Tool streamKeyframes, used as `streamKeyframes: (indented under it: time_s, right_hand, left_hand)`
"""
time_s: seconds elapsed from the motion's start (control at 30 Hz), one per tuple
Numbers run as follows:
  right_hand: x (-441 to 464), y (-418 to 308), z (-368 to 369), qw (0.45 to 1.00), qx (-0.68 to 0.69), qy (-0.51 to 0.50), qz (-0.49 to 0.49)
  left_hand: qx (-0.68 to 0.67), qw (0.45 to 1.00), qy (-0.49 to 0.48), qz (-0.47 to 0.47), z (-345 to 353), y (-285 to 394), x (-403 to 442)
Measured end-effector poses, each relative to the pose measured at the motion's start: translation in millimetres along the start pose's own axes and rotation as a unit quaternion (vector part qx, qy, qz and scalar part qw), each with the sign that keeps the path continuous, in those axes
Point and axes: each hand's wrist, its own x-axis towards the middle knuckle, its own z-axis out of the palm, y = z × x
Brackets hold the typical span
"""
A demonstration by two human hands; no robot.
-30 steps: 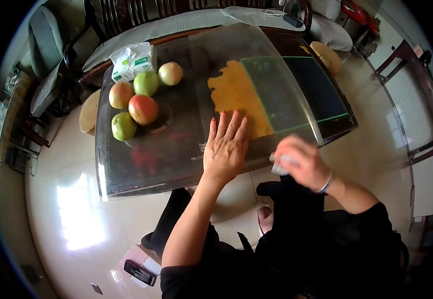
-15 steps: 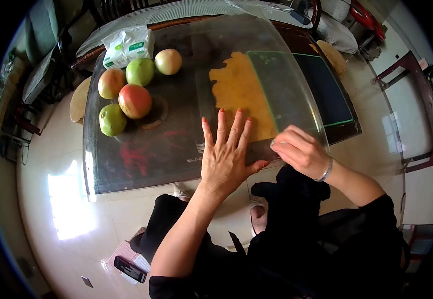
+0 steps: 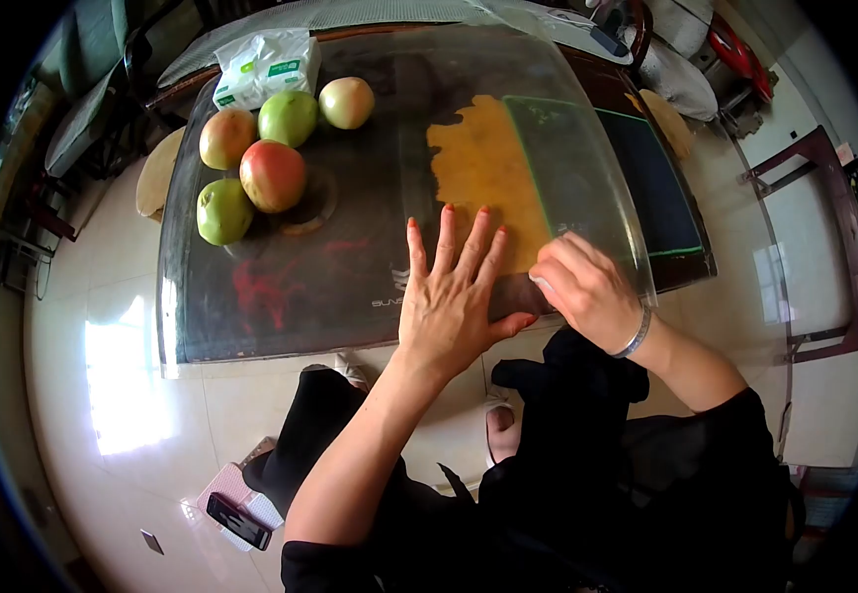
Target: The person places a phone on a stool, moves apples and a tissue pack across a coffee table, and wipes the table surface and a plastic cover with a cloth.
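My left hand [image 3: 454,296] lies palm down with fingers spread on the clear plastic sheet [image 3: 587,148] that covers the dark table mat. Its fingertips reach the orange-yellow patch [image 3: 478,163] seen through the sheet. To its right, my right hand [image 3: 587,292] is closed by the sheet's front edge, wearing a bracelet. A small whitish bit [image 3: 541,283] shows at its fingertips; too little is visible to tell what it is. Several round red and green fruits that look like tomatoes, among them a red one [image 3: 273,176], sit together at the table's left.
A white tissue pack [image 3: 267,69] stands behind the fruits. Past the sheet's right edge, a dark green-bordered panel [image 3: 651,178] shows on the table. A wooden chair frame [image 3: 834,247] is at the right. A phone [image 3: 238,521] lies low at the left.
The view has shifted slightly, so the table and fruits appear a little higher. My left hand stays flat and spread. The right hand has turned slightly, showing more of the whitish bit.
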Motion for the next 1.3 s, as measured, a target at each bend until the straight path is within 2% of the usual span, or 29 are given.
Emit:
streamKeyframes:
  time_s: [0.1,0.17,0.23,0.3,0.33,0.37,0.43,0.57,0.63,0.67,0.7,0.77,0.83,0.9,0.97,1.13,1.3]
  right_hand:
    - [-8,-9,-7,1.000,0.014,-0.003,-0.007]
    - [-14,-9,-13,0.996,0.074,-0.032,-0.036]
    - [-12,2,-22,0.984,0.168,-0.047,-0.017]
    - [-6,4,-33,0.978,0.184,-0.003,0.103]
    - [-3,3,-37,0.944,0.253,0.007,0.211]
    - [0,4,-40,0.909,0.312,0.001,0.276]
    - [-1,11,-28,0.856,0.422,0.023,0.298]
    - [-6,23,-16,0.850,0.436,-0.019,0.295]
    - [-3,21,-16,0.878,0.410,0.039,0.246]
    - [-1,21,-18,0.859,0.434,0.070,0.261]
    - [-1,25,-20,0.871,0.400,0.092,0.272]
    - [8,25,-38,0.918,0.239,0.104,0.300]
    - [10,25,-36,0.924,0.215,0.122,0.291]
    - [8,25,-29,0.991,0.032,0.102,0.084]
    - [1,18,-20,0.998,0.046,0.026,0.042]
    - [-3,11,-18,0.999,0.035,-0.028,0.003]
    - [0,17,-17,0.999,0.029,-0.033,-0.032]
  left_hand:
    - [-0.008,1.000,0.015,0.000,2,-1,-1]
    - [-0.010,1.000,0.025,0.005,5,-2,-1]
    - [-0.013,1.000,0.023,0.006,5,-2,-1]
    - [-0.005,1.000,0.008,0.002,2,-2,-1]
    - [0.003,1.000,-0.010,0.000,1,-1,-1]
    - [0.003,1.000,-0.009,-0.002,0,0,-2]
    - [0.002,1.000,-0.011,0.000,0,-1,-1]
    - [0.002,1.000,-0.006,0.000,1,-1,-2]
    - [0.000,1.000,0.000,0.002,2,-1,-2]
    - [0.000,1.000,0.001,0.001,2,-2,-1]
    - [0.001,1.000,0.001,0.004,3,-2,-1]
    - [0.003,1.000,0.000,0.002,2,-2,-3]
    - [-0.004,1.000,0.006,0.002,3,-2,-3]
    - [-0.004,1.000,0.006,0.002,3,-2,-2]
    - [-0.001,1.000,0.004,0.000,3,-3,-3]
    - [0.004,1.000,0.016,0.003,5,-3,-4]
    - [0.013,1.000,0.014,0.004,4,-2,-3]
